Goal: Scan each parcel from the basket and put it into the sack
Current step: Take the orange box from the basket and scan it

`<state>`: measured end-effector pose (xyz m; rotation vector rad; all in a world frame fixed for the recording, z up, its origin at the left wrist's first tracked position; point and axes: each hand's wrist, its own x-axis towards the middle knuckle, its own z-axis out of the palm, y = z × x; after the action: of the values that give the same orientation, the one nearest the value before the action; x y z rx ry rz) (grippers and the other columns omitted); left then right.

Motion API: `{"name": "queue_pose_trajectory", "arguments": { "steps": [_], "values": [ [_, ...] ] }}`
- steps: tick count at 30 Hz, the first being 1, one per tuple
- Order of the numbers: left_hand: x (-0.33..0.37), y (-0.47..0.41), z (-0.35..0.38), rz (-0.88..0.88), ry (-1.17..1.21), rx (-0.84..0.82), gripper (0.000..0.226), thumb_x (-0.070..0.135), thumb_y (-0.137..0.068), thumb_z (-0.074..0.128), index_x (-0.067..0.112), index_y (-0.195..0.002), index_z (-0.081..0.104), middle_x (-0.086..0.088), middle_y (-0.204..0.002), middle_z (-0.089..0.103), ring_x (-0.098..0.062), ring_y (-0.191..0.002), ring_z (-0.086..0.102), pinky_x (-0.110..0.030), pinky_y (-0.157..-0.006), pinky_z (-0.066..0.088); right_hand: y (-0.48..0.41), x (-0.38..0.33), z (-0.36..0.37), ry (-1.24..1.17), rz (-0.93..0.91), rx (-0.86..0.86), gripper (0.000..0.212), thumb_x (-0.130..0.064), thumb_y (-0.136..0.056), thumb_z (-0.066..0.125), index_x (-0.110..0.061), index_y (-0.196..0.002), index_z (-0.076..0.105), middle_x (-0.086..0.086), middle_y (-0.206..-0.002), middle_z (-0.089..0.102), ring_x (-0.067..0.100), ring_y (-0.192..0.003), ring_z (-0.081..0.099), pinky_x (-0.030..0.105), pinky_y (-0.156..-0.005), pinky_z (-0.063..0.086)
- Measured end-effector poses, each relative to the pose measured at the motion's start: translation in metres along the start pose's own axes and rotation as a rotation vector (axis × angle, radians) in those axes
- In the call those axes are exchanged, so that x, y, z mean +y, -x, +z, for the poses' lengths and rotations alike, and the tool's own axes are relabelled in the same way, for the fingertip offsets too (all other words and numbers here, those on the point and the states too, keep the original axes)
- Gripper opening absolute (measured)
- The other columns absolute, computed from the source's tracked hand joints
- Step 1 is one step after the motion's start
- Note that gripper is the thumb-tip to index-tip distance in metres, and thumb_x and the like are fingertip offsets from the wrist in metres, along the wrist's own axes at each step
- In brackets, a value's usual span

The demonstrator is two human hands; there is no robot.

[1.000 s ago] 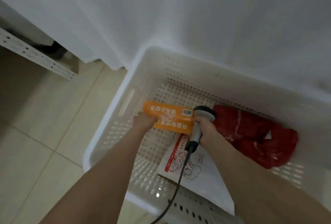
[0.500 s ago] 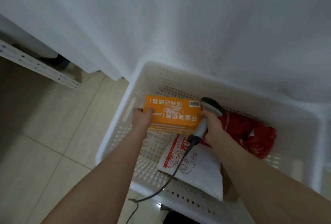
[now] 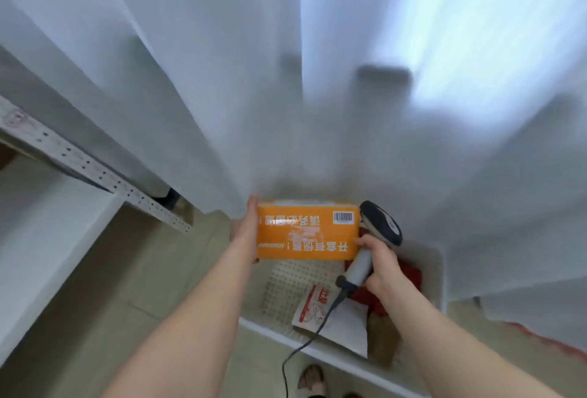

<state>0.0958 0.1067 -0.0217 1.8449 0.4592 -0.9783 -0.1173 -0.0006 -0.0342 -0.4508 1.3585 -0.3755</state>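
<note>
My left hand (image 3: 246,232) grips the left end of an orange box parcel (image 3: 306,232) with white print and a barcode label at its top right. The box is raised above the white perforated basket (image 3: 440,270), up against the white sack (image 3: 286,95). My right hand (image 3: 379,265) holds a grey corded barcode scanner (image 3: 376,232) by its handle, its head beside the box's right end. In the basket lie a white mailer with red print (image 3: 336,318) and a red bag parcel (image 3: 409,273).
White woven sack fabric fills the upper view and drapes over the basket's far side. A perforated metal shelf rail (image 3: 95,172) runs at the left. Beige floor tiles (image 3: 104,286) lie to the left of the basket. A foot (image 3: 313,378) shows below the basket.
The orange box has risen out of the basket toward the sack, with both hands moving up. The view has tilted upward, showing more sack and less basket.
</note>
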Motion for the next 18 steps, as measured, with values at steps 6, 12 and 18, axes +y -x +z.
{"name": "queue_pose_trajectory", "arguments": {
  "steps": [6, 12, 18],
  "values": [
    [0.030, 0.114, -0.031, 0.039, 0.148, -0.116, 0.052, 0.056, -0.069, 0.066, 0.016, -0.103, 0.068, -0.009, -0.092, 0.073, -0.030, -0.082, 0.071, -0.056, -0.081, 0.053, 0.090, -0.034, -0.002, -0.047, -0.058, -0.157, 0.015, -0.015, -0.084, 0.070, -0.011, -0.098, 0.067, 0.011, -0.097, 0.069, 0.028, -0.091, 0.065, 0.045, -0.088, 0.052],
    [0.028, 0.216, -0.061, 0.186, 0.150, -0.186, 0.032, 0.039, -0.081, 0.059, 0.016, -0.104, 0.062, -0.012, -0.094, 0.070, -0.030, -0.085, 0.068, -0.048, -0.080, 0.055, 0.170, -0.057, -0.006, -0.154, -0.081, -0.257, 0.033, -0.034, -0.078, 0.079, -0.013, -0.102, 0.069, 0.013, -0.103, 0.072, 0.034, -0.100, 0.067, 0.056, -0.096, 0.050],
    [0.023, 0.268, -0.096, 0.337, 0.103, -0.273, 0.036, 0.025, -0.086, 0.053, 0.019, -0.122, 0.054, -0.009, -0.115, 0.061, -0.023, -0.099, 0.058, -0.040, -0.074, 0.048, 0.230, -0.076, -0.005, -0.180, -0.150, -0.282, 0.046, -0.032, -0.073, 0.082, -0.014, -0.112, 0.066, 0.013, -0.107, 0.072, 0.035, -0.101, 0.068, 0.058, -0.093, 0.049]
  ]
}}
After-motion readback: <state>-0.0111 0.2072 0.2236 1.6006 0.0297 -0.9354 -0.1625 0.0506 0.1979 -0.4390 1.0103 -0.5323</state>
